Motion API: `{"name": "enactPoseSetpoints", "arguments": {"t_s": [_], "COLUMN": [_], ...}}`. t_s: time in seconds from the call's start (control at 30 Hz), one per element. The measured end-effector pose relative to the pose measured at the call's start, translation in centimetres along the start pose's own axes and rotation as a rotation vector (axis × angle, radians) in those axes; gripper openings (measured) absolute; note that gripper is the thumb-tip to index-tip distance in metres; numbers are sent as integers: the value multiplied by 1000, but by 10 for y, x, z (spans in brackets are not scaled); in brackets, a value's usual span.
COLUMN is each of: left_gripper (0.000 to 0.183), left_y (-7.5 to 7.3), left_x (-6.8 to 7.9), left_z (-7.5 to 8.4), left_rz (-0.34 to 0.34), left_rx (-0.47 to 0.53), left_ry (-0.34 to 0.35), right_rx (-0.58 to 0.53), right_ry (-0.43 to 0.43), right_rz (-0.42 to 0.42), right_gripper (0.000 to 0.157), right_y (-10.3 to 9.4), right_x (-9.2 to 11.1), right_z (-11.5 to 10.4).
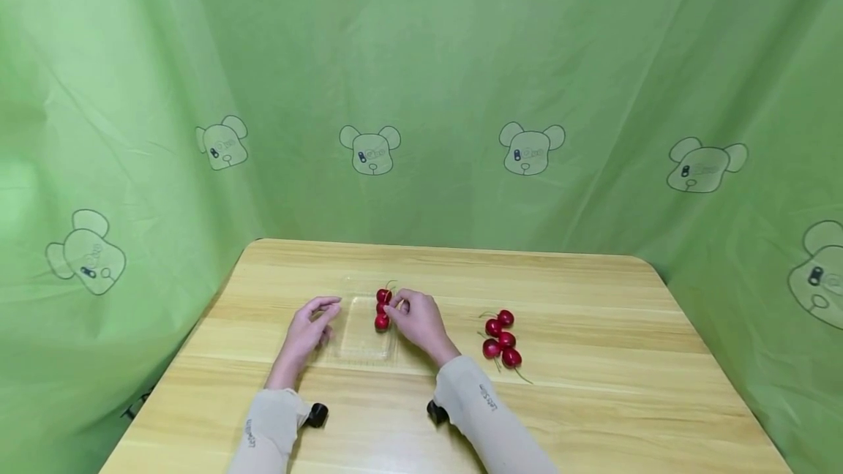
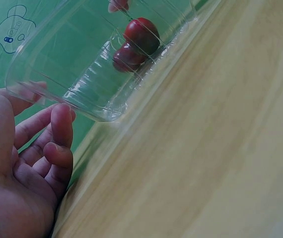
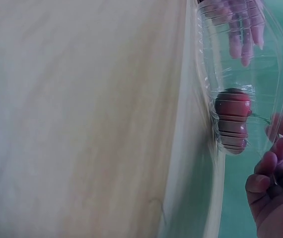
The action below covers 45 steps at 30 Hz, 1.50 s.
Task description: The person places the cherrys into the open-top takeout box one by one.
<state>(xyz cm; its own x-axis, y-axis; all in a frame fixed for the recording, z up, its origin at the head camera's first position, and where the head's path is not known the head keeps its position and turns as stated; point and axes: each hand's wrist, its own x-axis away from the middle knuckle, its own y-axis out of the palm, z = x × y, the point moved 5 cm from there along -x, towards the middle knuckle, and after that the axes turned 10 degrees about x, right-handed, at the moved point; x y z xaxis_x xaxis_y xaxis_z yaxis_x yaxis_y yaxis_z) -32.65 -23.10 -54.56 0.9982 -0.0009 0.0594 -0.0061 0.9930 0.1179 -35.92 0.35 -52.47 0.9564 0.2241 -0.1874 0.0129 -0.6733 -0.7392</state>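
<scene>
A clear plastic box (image 1: 364,348) stands on the table with several red cherries (image 1: 382,322) along its right side. My right hand (image 1: 416,319) is at the box's right rim. In the right wrist view, its thumb and finger pinch the green stem of a cherry (image 3: 233,103) that sits low inside the box. My left hand (image 1: 309,328) is at the box's left side, its fingers loosely bent and holding nothing. The left wrist view has its fingertips (image 2: 62,116) right by the box's corner, one finger seen through the clear wall.
Several more cherries with stems (image 1: 506,340) lie in a cluster on the wooden table (image 1: 593,357), to the right of my right hand. A green curtain (image 1: 448,196) printed with bear heads hangs behind the table and at both sides.
</scene>
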Motion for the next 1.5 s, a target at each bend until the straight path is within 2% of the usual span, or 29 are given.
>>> {"name": "enactPoseSetpoints", "arguments": {"t_s": [0.27,0.57,0.73,0.9,1.0,1.37,1.5], "left_gripper": [40,41,44,45,45,44,45], "left_y": [0,-8,-8,-9,-10,-10,-9], "left_x": [-1,-15,-16,-15,-16,-15,-15], "left_z": [0,-26,-30,-28,-28,-28,-28], "left_rz": [-4,14,25,37,41,37,36], "left_rx": [-8,-21,-39,-53,-54,-48,-45], "left_ry": [0,-2,22,42,39,28,31], "right_rx": [-19,-20,1,8,16,68,85], "right_ry": [17,37,30,17,18,-16,-19], "right_rz": [-19,-31,-11,-10,-10,-86,-85], "right_gripper": [13,12,19,32,34,27,24], "right_y": [-1,-5,-13,-22,-29,-60,-75], "right_x": [-1,1,3,6,9,28,35], "right_z": [1,2,0,1,3,26,39]}}
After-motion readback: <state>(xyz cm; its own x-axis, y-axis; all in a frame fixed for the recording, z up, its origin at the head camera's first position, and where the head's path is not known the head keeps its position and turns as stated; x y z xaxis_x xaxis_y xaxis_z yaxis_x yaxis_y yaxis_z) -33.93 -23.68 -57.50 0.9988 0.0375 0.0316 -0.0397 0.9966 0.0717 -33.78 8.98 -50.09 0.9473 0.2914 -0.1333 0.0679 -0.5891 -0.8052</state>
